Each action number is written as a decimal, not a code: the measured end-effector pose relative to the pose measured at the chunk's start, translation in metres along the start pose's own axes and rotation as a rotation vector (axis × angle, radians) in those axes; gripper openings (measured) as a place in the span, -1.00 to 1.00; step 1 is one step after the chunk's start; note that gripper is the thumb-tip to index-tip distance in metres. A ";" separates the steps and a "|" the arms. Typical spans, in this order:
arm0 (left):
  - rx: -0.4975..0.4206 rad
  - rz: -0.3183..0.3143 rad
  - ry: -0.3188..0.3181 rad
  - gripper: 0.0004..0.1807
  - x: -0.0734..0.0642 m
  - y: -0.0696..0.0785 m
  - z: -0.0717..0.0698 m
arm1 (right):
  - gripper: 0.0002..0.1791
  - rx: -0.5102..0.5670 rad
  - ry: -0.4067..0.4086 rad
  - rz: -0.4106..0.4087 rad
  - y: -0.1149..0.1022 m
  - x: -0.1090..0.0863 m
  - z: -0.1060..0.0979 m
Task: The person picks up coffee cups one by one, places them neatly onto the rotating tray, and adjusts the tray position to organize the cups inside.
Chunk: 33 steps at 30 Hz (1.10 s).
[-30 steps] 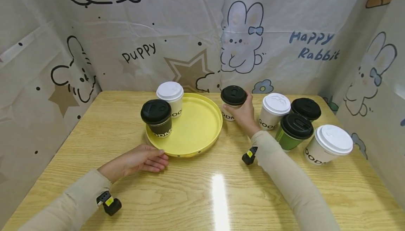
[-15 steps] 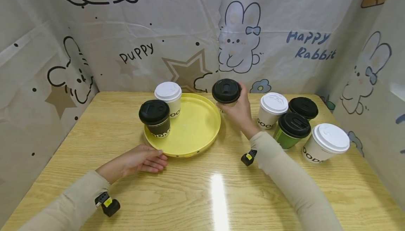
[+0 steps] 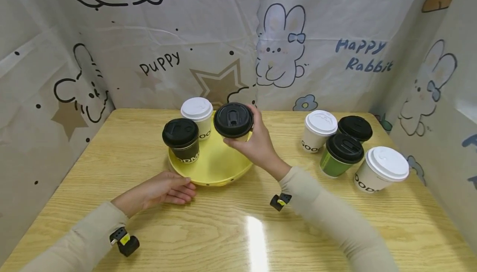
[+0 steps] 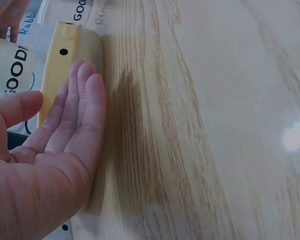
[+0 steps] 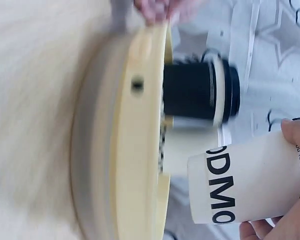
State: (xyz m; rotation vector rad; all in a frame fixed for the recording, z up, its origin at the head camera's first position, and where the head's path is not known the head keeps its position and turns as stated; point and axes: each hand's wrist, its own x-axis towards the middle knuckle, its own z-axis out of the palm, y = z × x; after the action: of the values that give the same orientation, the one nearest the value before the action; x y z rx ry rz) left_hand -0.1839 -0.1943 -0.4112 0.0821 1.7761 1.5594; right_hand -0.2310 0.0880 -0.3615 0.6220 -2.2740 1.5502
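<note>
My right hand grips a white paper coffee cup with a black lid and holds it above the yellow round tray. In the right wrist view this lettered cup hangs apart from the tray, thumb on one side and fingers on the other. My left hand lies at the tray's near left edge, its fingers nearly straight beside the rim. On the tray's left side stand a dark cup with a black lid and a white-lidded cup behind it.
Right of the tray stand a white-lidded cup, a black-lidded cup partly hidden, a green cup and another white-lidded cup. Printed cloth walls enclose the wooden table at the back and sides.
My right hand has lifted the black-lidded white cup from the table and carried it left over the tray. My left hand stays at the tray's edge.
</note>
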 end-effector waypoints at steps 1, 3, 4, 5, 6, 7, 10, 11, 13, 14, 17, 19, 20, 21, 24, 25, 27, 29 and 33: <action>0.000 0.002 -0.002 -0.52 0.000 0.000 0.000 | 0.08 0.018 -0.016 0.008 -0.002 -0.002 0.005; -0.004 -0.002 -0.002 -0.53 0.000 0.000 0.000 | 0.08 0.049 -0.048 0.033 -0.007 -0.007 0.014; -0.007 -0.001 -0.002 -0.53 -0.001 0.000 0.000 | 0.08 0.058 -0.063 0.046 -0.008 -0.009 0.018; -0.007 0.000 -0.006 -0.53 -0.001 0.000 0.000 | 0.08 0.058 -0.077 0.062 -0.009 -0.011 0.022; -0.009 0.001 -0.007 -0.54 -0.001 0.000 0.000 | 0.08 0.061 -0.092 0.078 -0.010 -0.013 0.026; -0.009 0.002 -0.009 -0.54 -0.001 0.000 0.000 | 0.08 0.063 -0.108 0.094 -0.010 -0.015 0.030; -0.009 0.004 -0.014 -0.54 -0.001 0.000 0.000 | 0.09 0.051 -0.147 0.134 -0.011 -0.022 0.037; -0.009 0.003 -0.015 -0.54 -0.001 0.000 0.000 | 0.08 0.050 -0.159 0.143 -0.011 -0.024 0.039; -0.006 0.001 -0.015 -0.53 -0.001 0.000 0.000 | 0.08 0.056 -0.178 0.156 -0.010 -0.027 0.042; -0.004 0.000 -0.015 -0.53 -0.001 0.000 0.000 | 0.07 0.056 -0.185 0.160 -0.010 -0.028 0.044; 0.002 -0.001 -0.015 -0.52 -0.001 0.000 0.000 | 0.07 0.053 -0.200 0.174 -0.008 -0.031 0.046; 0.005 0.000 -0.014 -0.52 -0.001 0.000 -0.001 | 0.07 0.043 -0.207 0.185 -0.007 -0.032 0.048; 0.004 0.001 -0.014 -0.52 -0.001 0.000 -0.001 | 0.07 0.040 -0.207 0.188 -0.006 -0.033 0.049; 0.003 0.002 -0.014 -0.52 -0.001 0.001 0.000 | 0.07 0.038 -0.211 0.193 -0.006 -0.034 0.049; -0.001 0.005 -0.016 -0.52 -0.001 0.001 0.000 | 0.07 0.043 -0.220 0.198 -0.004 -0.035 0.051; -0.003 0.006 -0.017 -0.52 -0.001 0.001 0.000 | 0.07 0.046 -0.224 0.200 -0.004 -0.036 0.052; -0.004 0.008 -0.020 -0.53 -0.002 0.001 -0.001 | 0.07 0.054 -0.233 0.200 -0.003 -0.037 0.053; -0.002 0.012 -0.022 -0.53 -0.002 0.000 -0.001 | 0.07 0.055 -0.240 0.203 -0.002 -0.038 0.053; 0.000 0.015 -0.026 -0.53 -0.002 0.000 -0.001 | 0.08 0.064 -0.241 0.207 -0.001 -0.039 0.054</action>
State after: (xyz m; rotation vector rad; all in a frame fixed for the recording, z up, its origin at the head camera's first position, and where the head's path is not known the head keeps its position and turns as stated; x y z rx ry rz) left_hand -0.1828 -0.1964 -0.4102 0.1150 1.7585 1.5621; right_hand -0.1979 0.0439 -0.3997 0.6374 -2.5446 1.7320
